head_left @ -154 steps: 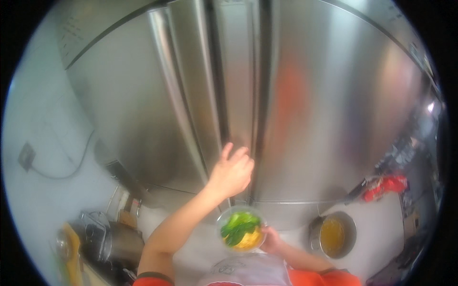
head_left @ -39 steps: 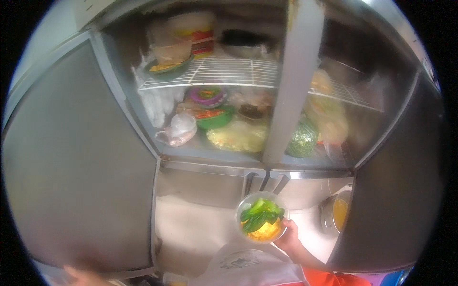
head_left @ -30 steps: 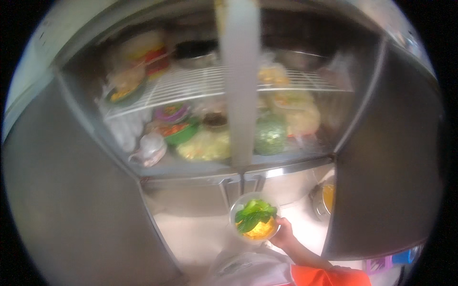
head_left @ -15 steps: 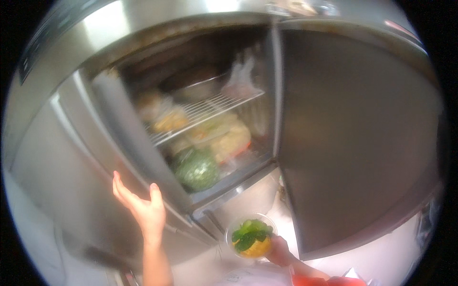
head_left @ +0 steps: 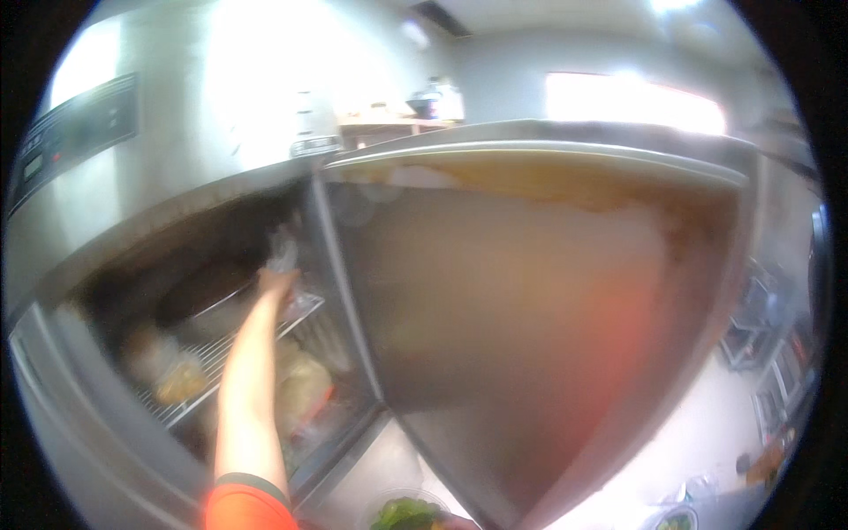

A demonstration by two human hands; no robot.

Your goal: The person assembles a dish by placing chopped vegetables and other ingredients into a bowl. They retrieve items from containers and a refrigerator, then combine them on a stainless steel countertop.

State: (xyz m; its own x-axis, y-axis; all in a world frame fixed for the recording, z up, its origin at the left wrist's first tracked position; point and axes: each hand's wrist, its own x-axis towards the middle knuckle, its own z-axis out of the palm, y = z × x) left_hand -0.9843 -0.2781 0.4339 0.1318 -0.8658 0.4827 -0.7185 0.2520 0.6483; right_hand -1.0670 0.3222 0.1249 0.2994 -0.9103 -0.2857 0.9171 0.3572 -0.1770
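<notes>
Reaching up from the lower left of the frame, the left arm runs into the open fridge (head_left: 177,291), its orange sleeve (head_left: 243,503) at the bottom edge. The left hand (head_left: 276,283) sits left of centre, at the top wire shelf (head_left: 221,349), its fingers against a crinkled clear plastic bag (head_left: 284,252) that stands just above them. Blur hides the fingers, so I cannot tell whether they grip the bag or only touch it.

The right hand is out of sight below the bottom edge, and its state cannot be told. Only the rim and leafy green top of a bowl (head_left: 405,512) show at the bottom centre, just right of the sleeve.

On the wire shelf, left of the forearm, lie pale wrapped packs (head_left: 168,371); a dark pan-like shape (head_left: 199,291) sits above them, further back. Under the shelf, beside the forearm, a yellowish bagged lump (head_left: 300,389) rests, with something red below it.

The steel door (head_left: 548,336) fills the centre and right of the frame, swung open, its face blurred with a reddish reflection. At the upper left a dark control panel (head_left: 75,132) sits on the fridge front. Along the top, bright windows and a cluttered counter (head_left: 397,115) show far off.
</notes>
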